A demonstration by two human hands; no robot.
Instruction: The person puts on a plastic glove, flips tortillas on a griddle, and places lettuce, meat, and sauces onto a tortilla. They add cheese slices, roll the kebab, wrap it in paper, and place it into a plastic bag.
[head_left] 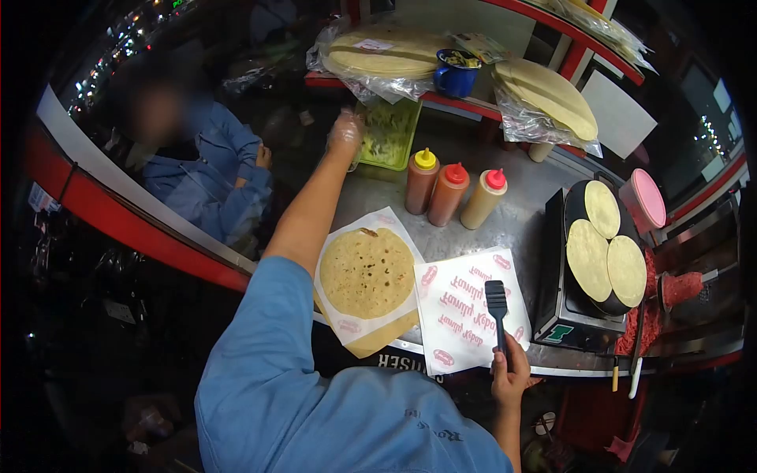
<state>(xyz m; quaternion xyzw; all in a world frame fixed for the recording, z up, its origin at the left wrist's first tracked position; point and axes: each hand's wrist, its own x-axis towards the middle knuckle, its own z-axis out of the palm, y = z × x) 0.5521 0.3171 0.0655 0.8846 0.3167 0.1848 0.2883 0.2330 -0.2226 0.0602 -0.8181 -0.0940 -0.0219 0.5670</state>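
Note:
My left hand [345,135], in a clear plastic glove, reaches to the left edge of a green container [390,134] with shredded greens; its fingers are hard to make out. My right hand [512,370] is wrapped round the handle of a black spatula [495,298], whose slotted head lies over printed white paper [461,315]. Left of that paper, a browned flatbread [367,272] rests on another white sheet [351,325]. Three sauce bottles stand behind the papers: one with a yellow cap [423,181], one with a red cap [449,193], one with a pinkish-red cap [484,199].
Three flatbreads [588,256] lie on a round black griddle [578,206] at the right. Beyond it are a pink tub [647,199] and reddish meat [680,290]. Stacked flatbreads [386,51] and a blue mug [456,79] occupy the shelf. A person in blue [209,169] sits at the left.

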